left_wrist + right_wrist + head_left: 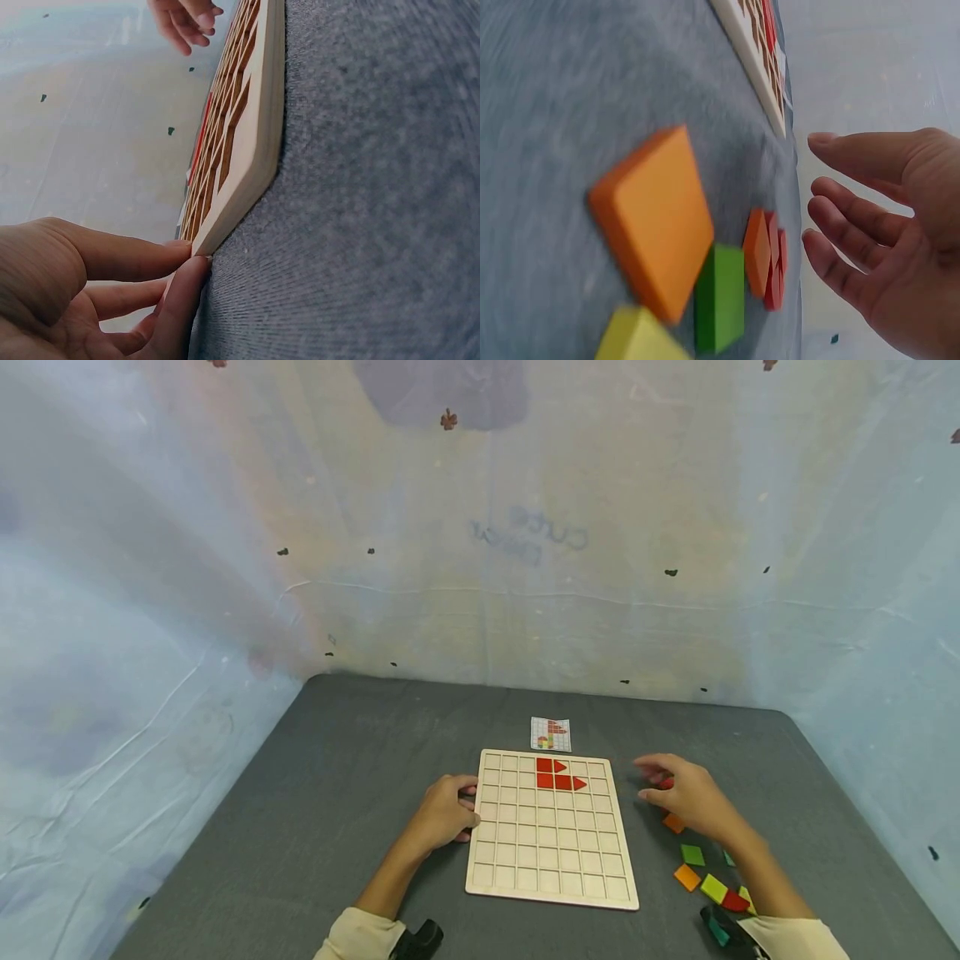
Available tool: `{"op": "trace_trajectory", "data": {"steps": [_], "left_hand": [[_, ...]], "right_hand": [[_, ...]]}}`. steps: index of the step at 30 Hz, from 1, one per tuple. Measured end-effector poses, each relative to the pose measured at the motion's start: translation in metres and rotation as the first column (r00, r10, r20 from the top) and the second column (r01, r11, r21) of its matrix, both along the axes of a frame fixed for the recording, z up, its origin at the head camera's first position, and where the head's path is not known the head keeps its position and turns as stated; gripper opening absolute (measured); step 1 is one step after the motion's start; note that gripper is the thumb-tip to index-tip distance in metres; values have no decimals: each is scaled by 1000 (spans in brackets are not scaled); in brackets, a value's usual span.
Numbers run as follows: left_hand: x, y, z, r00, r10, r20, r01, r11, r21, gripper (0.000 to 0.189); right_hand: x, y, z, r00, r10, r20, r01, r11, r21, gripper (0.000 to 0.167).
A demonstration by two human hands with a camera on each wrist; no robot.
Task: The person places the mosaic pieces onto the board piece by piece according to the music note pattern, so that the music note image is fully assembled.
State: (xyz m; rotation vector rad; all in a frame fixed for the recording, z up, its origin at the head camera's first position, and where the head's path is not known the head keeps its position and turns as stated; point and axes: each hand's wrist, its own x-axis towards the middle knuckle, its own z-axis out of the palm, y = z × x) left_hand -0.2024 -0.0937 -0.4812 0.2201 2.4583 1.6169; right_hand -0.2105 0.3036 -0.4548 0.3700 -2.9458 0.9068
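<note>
While the seemingly light, stiff wooden grid board (pixel 547 837) is edge-pinched by the left hand (pixel 441 814), the right hand (pixel 693 792) is held empty, fingers parted.

Sleeves (pixel 362 935) pale cream; left wrist unit (pixel 418 940) black, rounded, at sleeve end; right wrist unit (pixel 738 940) black, at sleeve end.

In the head view, the pale wooden grid board (pixel 527 862) lies flat at lower centre, left edge pinched by the left hand (pixel 442 814), five red tiles (pixel 545 781) in its upper cells. Loose red pieces (pixel 667 783) lie lower right, beneath the right hand (pixel 693 793).
</note>
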Motion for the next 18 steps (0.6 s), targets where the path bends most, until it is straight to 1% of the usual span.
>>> {"op": "trace_trajectory", "data": {"steps": [5, 9, 16, 18], "left_hand": [[0, 0, 1, 1000, 6, 14, -6, 1000, 3, 65], [1, 0, 1, 1000, 5, 14, -5, 1000, 4, 65], [1, 0, 1, 1000, 2, 7, -2, 1000, -7, 65], [1, 0, 2, 1000, 1, 4, 0, 1000, -10, 65]], "right_hand": [[3, 13, -3, 1000, -3, 6, 3, 1000, 7, 51], [5, 21, -4, 999, -6, 36, 5, 1000, 17, 53], [7, 33, -4, 995, -50, 88, 45, 997, 58, 56], [8, 35, -4, 994, -51, 99, 46, 997, 57, 55]]}}
